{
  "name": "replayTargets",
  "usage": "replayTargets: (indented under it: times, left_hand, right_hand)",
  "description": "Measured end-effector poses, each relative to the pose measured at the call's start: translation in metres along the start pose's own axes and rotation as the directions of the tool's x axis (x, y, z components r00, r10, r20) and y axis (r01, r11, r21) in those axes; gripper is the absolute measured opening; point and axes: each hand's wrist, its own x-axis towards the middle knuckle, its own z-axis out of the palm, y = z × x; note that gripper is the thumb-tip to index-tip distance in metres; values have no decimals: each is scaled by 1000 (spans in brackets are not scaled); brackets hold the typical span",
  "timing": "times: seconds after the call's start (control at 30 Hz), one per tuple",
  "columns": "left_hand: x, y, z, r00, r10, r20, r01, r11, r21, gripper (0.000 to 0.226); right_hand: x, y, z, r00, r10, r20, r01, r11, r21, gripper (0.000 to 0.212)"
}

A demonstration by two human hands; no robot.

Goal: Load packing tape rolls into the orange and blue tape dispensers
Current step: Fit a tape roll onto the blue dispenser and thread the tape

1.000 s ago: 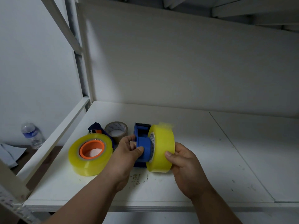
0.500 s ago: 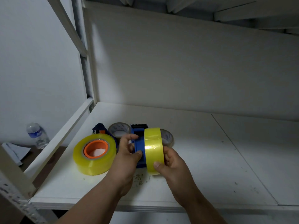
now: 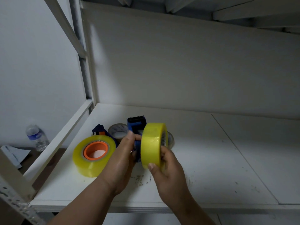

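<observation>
Storeroom (bare white metal shelving [image 3: 211, 159])

Four tape rolls [image 3: 153, 144], two dispensers [image 3: 136, 125]

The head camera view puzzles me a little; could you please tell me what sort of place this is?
Probably a storeroom or packing area. A bare white metal shelving rack fills the view, yellow packing tape rolls and a blue plastic tape dispenser sit on its shelf board, and a clear plastic water bottle stands on a low surface beside it.
</observation>
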Motion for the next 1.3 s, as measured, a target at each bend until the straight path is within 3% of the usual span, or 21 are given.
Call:
replayTargets:
  times: [0.07, 0.13, 0.23, 0.37, 0.5, 0.53, 0.6, 0.67, 0.7, 0.77, 0.8, 0.87, 0.93, 1.0, 1.1, 1.23, 1.3]
  left_hand:
    - [0, 1, -2, 999, 13, 34, -15, 998, 61, 54]
    - [2, 2, -5, 999, 5, 50, -10, 996, 85, 50]
    - [4, 1, -5, 998, -4, 68, -5, 991, 134, 63]
    - [1, -2, 3, 1000, 23, -9, -21, 978, 206, 75]
    - [-2, -3, 4, 985, 77, -152, -59, 991, 116, 56]
    - [-1, -2, 2, 982, 68, -174, -62, 997, 37, 52]
    - [0, 1, -6, 987, 18, -158, -42, 988, -146, 53]
    - [0, 8, -14, 996, -16, -90, -6, 971, -238, 60]
    - [-1, 11, -17, 999, -15, -35, 5, 966, -259, 60]
    - [-5, 16, -19, 996, -15, 85, 40, 956, -292, 65]
    - [-8, 17, -18, 990, -26, 138, 68, 947, -314, 70]
    - [-12, 18, -15, 972, -34, 234, 118, 927, -356, 71]
    - [-15, 21, -12, 953, -13, 301, 130, 920, -370, 63]
    - [-16, 24, -11, 950, -11, 312, 135, 916, -377, 70]
    - [-16, 27, -10, 945, -2, 326, 138, 908, -395, 78]
    - [-15, 26, -14, 947, 16, 321, 126, 901, -415, 48]
    - [-14, 26, -15, 946, 5, 323, 142, 891, -431, 43]
  right_hand:
    - [2, -1, 0, 1000, 20, -7, -20, 996, 84, 46]
    - [0, -3, 0, 999, -41, -2, 41, 998, 47, 43]
    - [-5, -3, 3, 993, -119, 10, 119, 993, -25, 42]
    - [-8, -3, 9, 967, -244, 73, 250, 963, -97, 46]
    - [-6, -12, 3, 948, -277, 158, 299, 944, -142, 47]
    - [-5, -12, -1, 944, -310, 110, 323, 937, -133, 44]
    - [4, -11, -13, 944, -302, -136, 292, 952, -89, 28]
    - [19, -8, -25, 932, 8, -361, 41, 991, 127, 16]
    - [28, -5, -29, 914, 239, -328, -144, 946, 290, 17]
    - [40, 5, -31, 842, 539, -9, -451, 714, 536, 26]
    - [41, 8, -31, 811, 558, 176, -532, 579, 618, 33]
    - [36, 11, -27, 785, 411, 464, -604, 339, 721, 44]
    - [29, 14, -24, 782, 313, 539, -608, 194, 770, 50]
    - [27, 16, -22, 799, 290, 527, -591, 218, 777, 45]
    - [28, 21, -21, 827, 292, 480, -560, 355, 749, 34]
    - [32, 21, -25, 845, 291, 449, -534, 435, 725, 33]
    - [35, 23, -27, 842, 290, 455, -539, 445, 715, 31]
